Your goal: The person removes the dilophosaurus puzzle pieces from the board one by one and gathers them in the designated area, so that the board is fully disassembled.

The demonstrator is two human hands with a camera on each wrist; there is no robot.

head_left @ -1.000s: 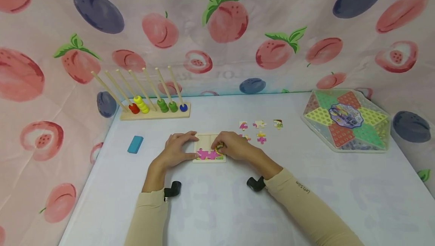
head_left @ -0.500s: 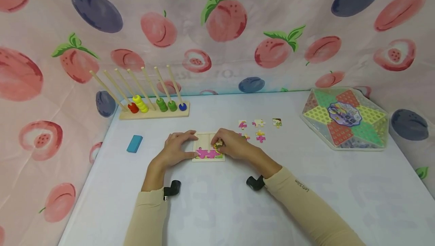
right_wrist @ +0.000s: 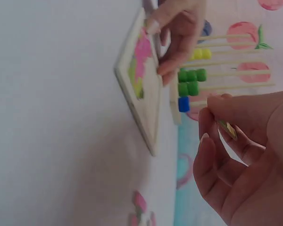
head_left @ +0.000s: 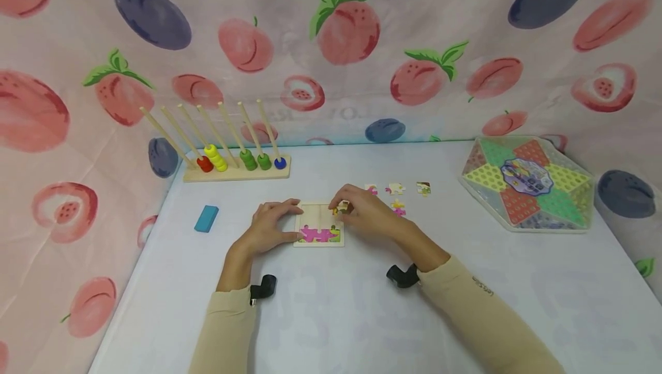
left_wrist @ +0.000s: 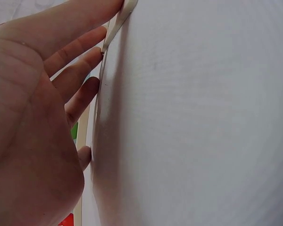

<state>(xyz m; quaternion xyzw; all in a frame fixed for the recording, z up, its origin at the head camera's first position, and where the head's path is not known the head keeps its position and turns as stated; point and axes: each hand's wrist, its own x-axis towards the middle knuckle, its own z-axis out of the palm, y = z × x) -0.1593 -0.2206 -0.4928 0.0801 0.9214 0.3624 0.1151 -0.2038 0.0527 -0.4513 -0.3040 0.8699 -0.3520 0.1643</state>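
A small wooden puzzle tray lies on the table, with joined pink pieces along its near side. My left hand holds the tray at its left side, thumb at the near corner and fingers at the far one. Above the tray's right edge, my right hand pinches a jigsaw puzzle piece between thumb and fingers; in the right wrist view it is raised off the table. Several loose pieces lie to the right, some partly hidden behind that hand.
A wooden bead abacus stands at the back left, a blue block in front of it. On the right lies a hexagonal box with coloured panels. A fruit-print cloth hangs behind the table.
My right hand has lifted from the tray's near right corner and moved up and to the right with the puzzle piece. The left hand and the tray keep their place.
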